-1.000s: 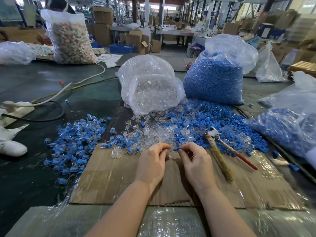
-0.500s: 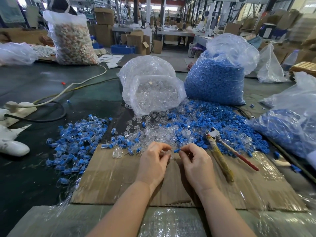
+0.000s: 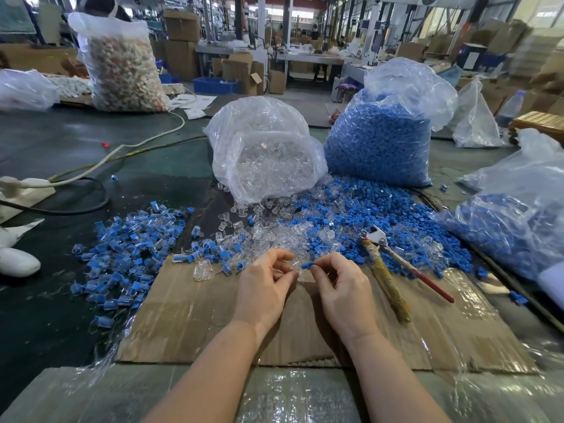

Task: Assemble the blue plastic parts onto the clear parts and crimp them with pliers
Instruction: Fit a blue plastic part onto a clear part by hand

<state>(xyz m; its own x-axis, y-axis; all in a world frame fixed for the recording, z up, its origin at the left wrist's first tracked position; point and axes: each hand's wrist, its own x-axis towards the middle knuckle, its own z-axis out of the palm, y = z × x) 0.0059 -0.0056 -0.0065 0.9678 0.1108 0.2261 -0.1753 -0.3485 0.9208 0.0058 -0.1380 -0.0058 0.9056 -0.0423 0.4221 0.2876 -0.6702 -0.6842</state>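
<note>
On the far left of the work area lies a heap of joined pieces (image 3: pixel 128 248), blue set into clear, spread over the dark table (image 3: pixel 61 154) and just reaching the left edge of the cardboard (image 3: pixel 189 315). Near the middle, the left hand (image 3: pixel 262 288) has its fingers curled in toward the thumb and seems to pinch a clear part (image 3: pixel 297 271); the part is so small and transparent that the hold itself is hard to make out. Just right of it, the right hand (image 3: pixel 341 288) pinches a blue part (image 3: pixel 307 265) between thumb and forefinger tip, the part pointing left at the clear one and almost touching it. Both pieces look very light, hard and smooth, so they should need only a fingertip pinch; the clear shell is likely slippery and thin-walled, best held by its sides with the open end free, and the blue one by its back end so the front can enter. Beyond the hands loose clear parts (image 3: pixel 268 230) spill from a clear bag (image 3: pixel 265 154), and loose blue parts (image 3: pixel 351 215) from a blue-filled bag (image 3: pixel 381 138). The pliers (image 3: pixel 393 267) lie untouched on the cardboard right of the right hand, jaws pointing far, one handle wrapped and one red; they look stiff and best taken by both handles.
</note>
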